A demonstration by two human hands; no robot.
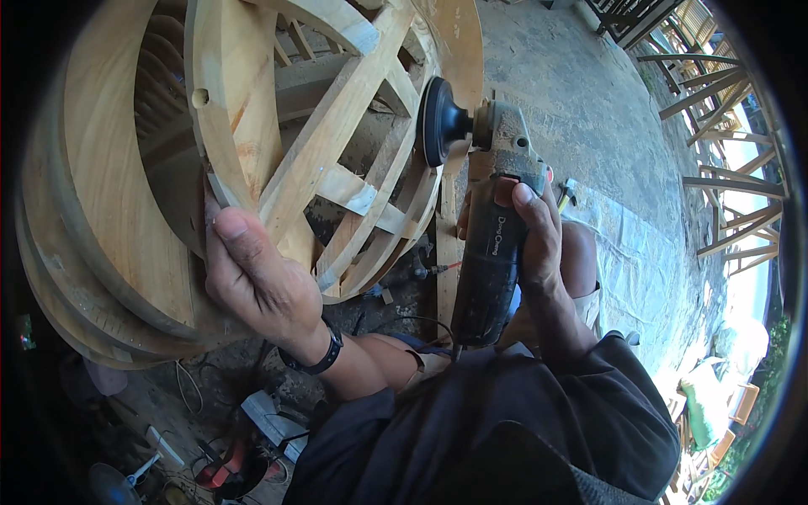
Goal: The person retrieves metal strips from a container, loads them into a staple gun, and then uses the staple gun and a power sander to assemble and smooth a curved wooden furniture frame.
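My right hand (540, 240) is wrapped round the dark body of an angle grinder (491, 244), its thumb by a red button. At the grinder's head a round black sanding pad (438, 122) stands on edge beside the curved slats of a wooden frame (337, 126); whether the pad touches the wood I cannot tell. With my left hand (265, 273) I grip the lower end of a pale curved wooden piece (220, 101), thumb in front and the other fingers partly hidden behind it. A round hole shows in that piece's edge.
More curved wooden parts (101, 168) are stacked at the left. A hammer (569, 192) lies by a pale sheet (631, 257) on the concrete floor (555, 84). Unfinished wooden frames (724, 168) stand far right. A red-and-black tool (223, 467) and cords lie low at the left.
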